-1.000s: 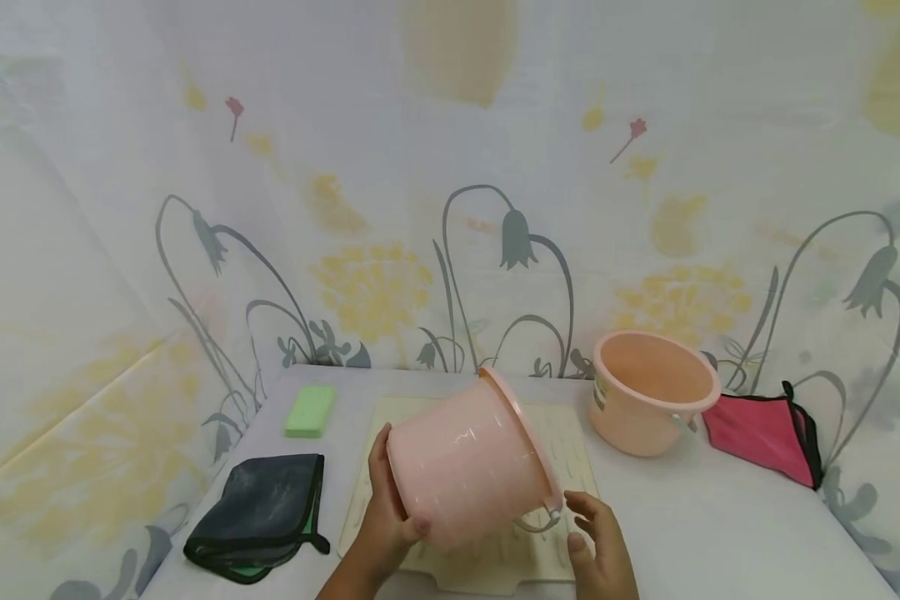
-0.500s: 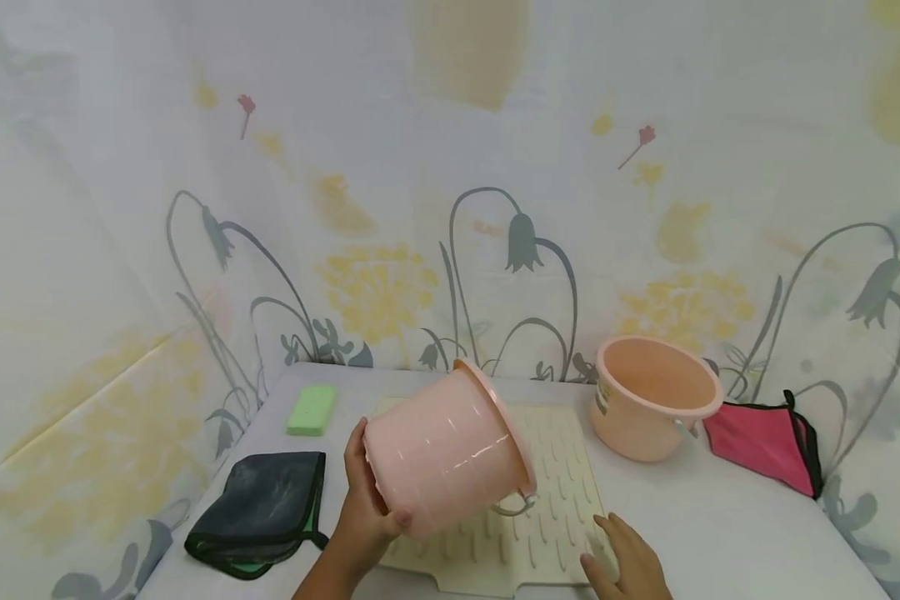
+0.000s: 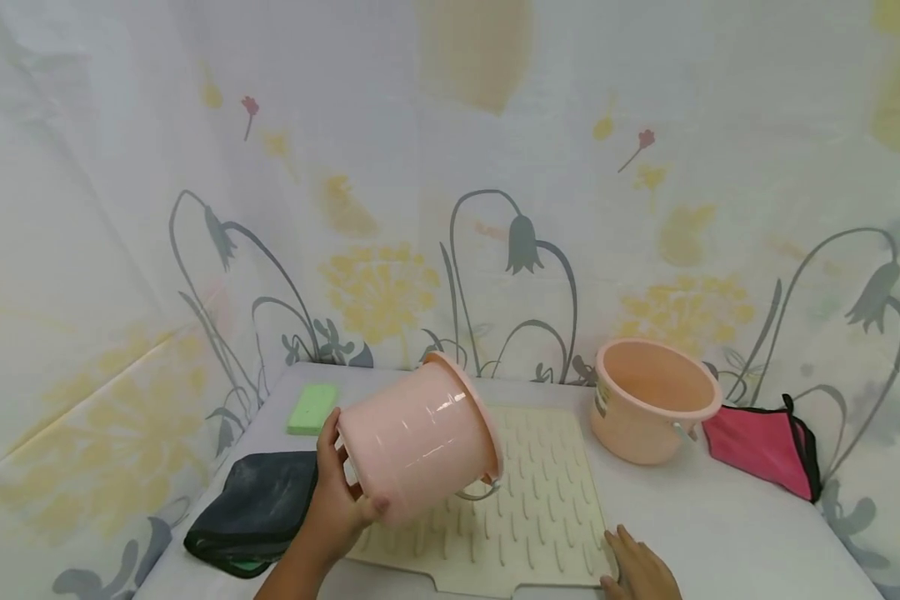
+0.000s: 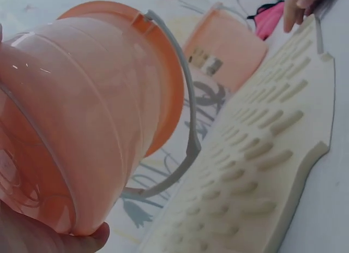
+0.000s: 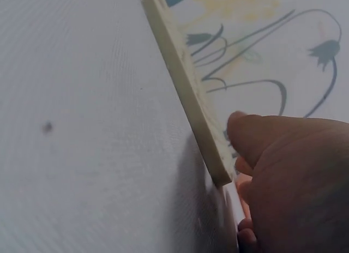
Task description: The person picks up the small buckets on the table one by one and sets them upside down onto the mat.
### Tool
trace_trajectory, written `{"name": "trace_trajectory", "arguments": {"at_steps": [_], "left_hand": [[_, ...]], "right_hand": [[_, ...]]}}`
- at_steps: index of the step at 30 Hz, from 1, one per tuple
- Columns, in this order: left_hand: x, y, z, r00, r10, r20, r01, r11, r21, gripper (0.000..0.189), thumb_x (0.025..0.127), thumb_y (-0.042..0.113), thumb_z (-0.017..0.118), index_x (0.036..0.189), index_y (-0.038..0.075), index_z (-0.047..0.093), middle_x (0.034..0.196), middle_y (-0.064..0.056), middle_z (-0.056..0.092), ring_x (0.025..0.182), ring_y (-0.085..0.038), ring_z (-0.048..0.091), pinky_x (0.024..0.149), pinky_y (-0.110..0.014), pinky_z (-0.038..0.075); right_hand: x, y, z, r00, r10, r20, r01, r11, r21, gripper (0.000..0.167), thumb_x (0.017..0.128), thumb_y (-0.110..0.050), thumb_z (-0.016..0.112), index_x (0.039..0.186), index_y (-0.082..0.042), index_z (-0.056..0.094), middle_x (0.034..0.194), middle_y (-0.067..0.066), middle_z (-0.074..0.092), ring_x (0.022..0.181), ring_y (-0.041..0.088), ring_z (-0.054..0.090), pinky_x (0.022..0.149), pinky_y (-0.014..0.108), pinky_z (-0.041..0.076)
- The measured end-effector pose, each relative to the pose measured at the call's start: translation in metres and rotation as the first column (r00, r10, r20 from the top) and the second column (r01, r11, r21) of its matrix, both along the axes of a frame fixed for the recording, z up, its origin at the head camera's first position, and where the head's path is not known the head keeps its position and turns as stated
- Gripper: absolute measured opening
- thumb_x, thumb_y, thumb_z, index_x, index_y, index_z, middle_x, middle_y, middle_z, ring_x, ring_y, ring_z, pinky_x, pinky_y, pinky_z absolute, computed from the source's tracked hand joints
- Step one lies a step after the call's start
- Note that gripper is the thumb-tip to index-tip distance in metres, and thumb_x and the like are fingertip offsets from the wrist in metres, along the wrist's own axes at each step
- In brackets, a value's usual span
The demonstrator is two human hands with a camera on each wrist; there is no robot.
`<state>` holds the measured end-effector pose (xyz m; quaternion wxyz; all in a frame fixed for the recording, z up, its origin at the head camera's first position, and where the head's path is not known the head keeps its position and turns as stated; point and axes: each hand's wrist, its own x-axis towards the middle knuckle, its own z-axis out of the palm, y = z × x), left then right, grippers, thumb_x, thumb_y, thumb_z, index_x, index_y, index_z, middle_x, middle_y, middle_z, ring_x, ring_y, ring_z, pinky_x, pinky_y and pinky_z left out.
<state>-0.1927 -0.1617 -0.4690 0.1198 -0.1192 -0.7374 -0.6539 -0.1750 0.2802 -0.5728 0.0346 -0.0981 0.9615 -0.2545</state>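
My left hand (image 3: 337, 504) grips a pale pink bucket (image 3: 416, 442) around its base. The bucket is tipped on its side above a cream washboard (image 3: 540, 500), mouth toward the right, and its handle (image 4: 188, 122) hangs loose below the rim. In the left wrist view the thumb lies along the bottom edge of the bucket. My right hand (image 3: 641, 567) is at the washboard's front right corner, fingertips right at the edge. In the right wrist view its thumb is beside the corner of the board (image 5: 185, 89), while its other fingers are partly hidden.
A peach bucket (image 3: 637, 433) stands upright at the back right, with a folded pink cloth (image 3: 761, 446) beside it. To the left lie a folded dark cloth (image 3: 251, 504) and a green block (image 3: 312, 410). A patterned curtain (image 3: 420, 167) hangs behind the table.
My left hand has carried the tilted pink bucket leftward, uncovering more of the washboard. My right hand has moved away from the bucket's rim, right and down to the board's corner.
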Motion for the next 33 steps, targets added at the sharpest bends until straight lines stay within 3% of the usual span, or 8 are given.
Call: {"name": "trace_trajectory", "arguments": {"at_steps": [5, 7, 11, 16, 26, 33], "left_hand": [[0.001, -0.008, 0.006, 0.997, 0.056, 0.062, -0.053, 0.997, -0.050, 0.121, 0.081, 0.034, 0.083, 0.166, 0.034, -0.003, 0.169, -0.017, 0.010, 0.135, -0.046, 0.044, 0.089, -0.042, 0.059], [0.002, -0.011, 0.010, 0.994, 0.080, 0.078, -0.075, 0.995, -0.070, 0.122, 0.079, 0.031, 0.083, 0.166, 0.033, -0.003, 0.167, -0.018, 0.013, 0.131, -0.046, 0.046, 0.088, -0.045, 0.059], [0.004, -0.017, 0.016, 0.989, 0.109, 0.100, -0.098, 0.990, -0.102, 0.124, 0.078, 0.032, 0.084, 0.165, 0.035, -0.004, 0.164, -0.019, 0.016, 0.130, -0.046, 0.047, 0.090, -0.050, 0.060], [0.006, -0.028, 0.025, 0.986, 0.145, 0.087, -0.129, 0.977, -0.172, 0.126, 0.079, 0.033, 0.085, 0.165, 0.035, -0.006, 0.161, -0.019, 0.017, 0.130, -0.046, 0.046, 0.091, -0.054, 0.060], [0.005, -0.052, 0.033, 0.972, 0.234, 0.019, -0.213, 0.916, -0.341, 0.129, 0.077, 0.035, 0.087, 0.167, 0.031, -0.005, 0.162, -0.023, 0.013, 0.130, -0.047, 0.041, 0.092, -0.059, 0.055], [0.004, -0.061, 0.041, 0.971, 0.239, 0.007, -0.214, 0.879, -0.427, 0.131, 0.078, 0.039, 0.088, 0.168, 0.026, -0.006, 0.164, -0.026, 0.007, 0.133, -0.051, 0.038, 0.095, -0.066, 0.051]], "right_hand": [[-0.001, -0.002, -0.005, 0.999, 0.033, -0.028, -0.029, 0.992, 0.123, 0.071, 0.090, -0.040, 0.076, 0.139, 0.009, 0.059, 0.147, 0.031, 0.056, 0.134, 0.046, 0.056, 0.113, 0.056, 0.037], [0.002, -0.003, -0.007, 0.999, 0.027, -0.047, -0.021, 0.992, 0.125, 0.070, 0.091, -0.040, 0.075, 0.139, 0.007, 0.060, 0.148, 0.027, 0.057, 0.134, 0.043, 0.057, 0.116, 0.040, 0.031], [0.005, -0.005, -0.008, 0.996, 0.021, -0.081, -0.011, 0.992, 0.128, 0.066, 0.092, -0.039, 0.073, 0.140, 0.005, 0.061, 0.149, 0.025, 0.057, 0.134, 0.039, 0.058, 0.111, 0.032, 0.025], [0.007, -0.005, -0.006, 0.992, 0.042, -0.116, -0.023, 0.986, 0.163, 0.062, 0.095, -0.039, 0.070, 0.139, 0.004, 0.062, 0.148, 0.021, 0.059, 0.132, 0.031, 0.062, 0.109, 0.039, 0.030], [0.009, -0.007, -0.001, 0.999, 0.013, -0.036, -0.009, 0.993, 0.116, 0.065, 0.097, -0.042, 0.068, 0.143, 0.003, 0.059, 0.152, 0.021, 0.056, 0.136, 0.035, 0.058, 0.114, 0.054, 0.030], [0.010, -0.005, -0.003, 0.996, 0.033, -0.084, -0.022, 0.991, 0.130, 0.063, 0.097, -0.043, 0.068, 0.141, 0.003, 0.061, 0.149, 0.020, 0.058, 0.133, 0.033, 0.061, 0.111, 0.050, 0.033]]}}
